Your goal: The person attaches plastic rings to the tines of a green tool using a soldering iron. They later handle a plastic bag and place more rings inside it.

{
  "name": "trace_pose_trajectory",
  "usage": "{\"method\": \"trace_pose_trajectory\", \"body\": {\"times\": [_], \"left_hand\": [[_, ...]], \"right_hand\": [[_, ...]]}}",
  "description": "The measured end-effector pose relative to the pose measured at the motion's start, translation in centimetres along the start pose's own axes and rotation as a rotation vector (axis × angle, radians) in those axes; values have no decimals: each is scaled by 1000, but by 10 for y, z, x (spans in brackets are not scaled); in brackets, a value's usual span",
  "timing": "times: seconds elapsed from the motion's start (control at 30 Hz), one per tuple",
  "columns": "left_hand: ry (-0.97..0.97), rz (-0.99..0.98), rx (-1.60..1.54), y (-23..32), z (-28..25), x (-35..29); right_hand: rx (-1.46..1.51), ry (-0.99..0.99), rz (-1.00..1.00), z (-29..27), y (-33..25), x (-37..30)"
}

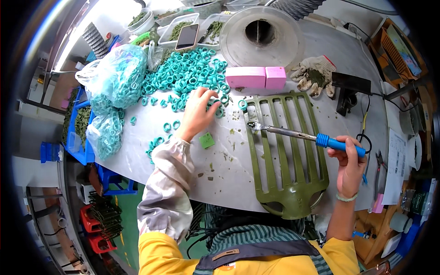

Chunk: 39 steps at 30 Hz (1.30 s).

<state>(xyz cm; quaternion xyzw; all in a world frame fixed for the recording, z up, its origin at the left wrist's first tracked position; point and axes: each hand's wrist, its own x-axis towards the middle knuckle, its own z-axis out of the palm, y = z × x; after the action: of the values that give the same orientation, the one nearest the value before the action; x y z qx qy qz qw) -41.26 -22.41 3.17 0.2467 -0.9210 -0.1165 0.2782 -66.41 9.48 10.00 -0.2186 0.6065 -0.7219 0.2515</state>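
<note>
My left hand reaches to the near edge of a heap of teal plastic rings, its fingers curved and thumb apart from them. I see nothing held in it. My right hand is wrapped round the blue handle of a soldering iron. The iron's metal shaft points left across an olive-green slatted plastic part lying on the table. Its tip is over the part's left edge. A single teal ring sits at the part's upper left corner.
Clear bags of teal rings stand at the left. Farther back are a phone, plastic tubs and a round clear hood. Pink blocks, a stained work glove and a black stand lie beyond the part. Pliers lie right.
</note>
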Motion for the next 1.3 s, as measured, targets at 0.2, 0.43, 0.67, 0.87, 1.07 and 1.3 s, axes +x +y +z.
{"method": "trace_pose_trajectory", "body": {"times": [0.2,0.43,0.67,0.87,1.07,1.3], "left_hand": [[12,-156,41,-3,-5,1],[2,-31,-5,-4,24,39],[-139,-36,8,-16,12,33],[-50,-226,-219,4,1,17],[-106,-625,-576,7,-24,-1],[-203,-548,-721,46,-27,-1]], "right_hand": [[4,13,7,-6,-1,-3],[-9,17,-10,-4,-6,-5],[-13,44,-21,-5,-10,-6],[-36,68,-28,-10,-6,-6],[-12,44,-41,-11,-8,-6],[-36,98,-66,-13,-6,-6]]}}
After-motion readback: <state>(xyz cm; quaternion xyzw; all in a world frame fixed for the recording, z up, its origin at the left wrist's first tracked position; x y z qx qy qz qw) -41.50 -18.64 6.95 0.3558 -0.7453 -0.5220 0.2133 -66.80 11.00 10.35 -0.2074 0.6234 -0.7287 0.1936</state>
